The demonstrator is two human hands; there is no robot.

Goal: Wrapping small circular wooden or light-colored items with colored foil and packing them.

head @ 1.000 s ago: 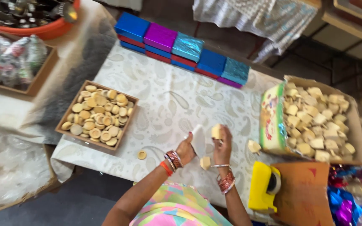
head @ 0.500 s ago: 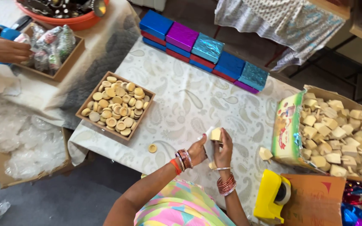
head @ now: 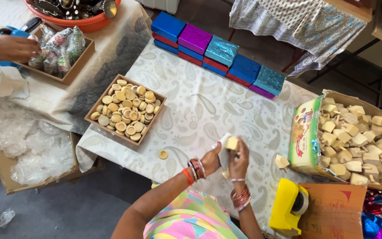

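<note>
Near the desk's [head: 191,102] front edge, the right hand [head: 239,158] pinches a pale wooden piece [head: 231,143] in its fingers, while the left hand [head: 212,160] grips a white sheet [head: 223,152] touching it. A loose wooden disc [head: 163,154] lies at nine o'clock. Farther off, a tray of discs [head: 124,108] sits at ten o'clock, a carton of wooden pieces [head: 354,137] at three, and shiny boxes [head: 219,51] at twelve.

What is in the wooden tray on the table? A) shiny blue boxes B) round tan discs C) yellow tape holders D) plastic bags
B: the wooden tray is filled with round tan discs, and one more disc lies loose on the cloth beside it.
</note>
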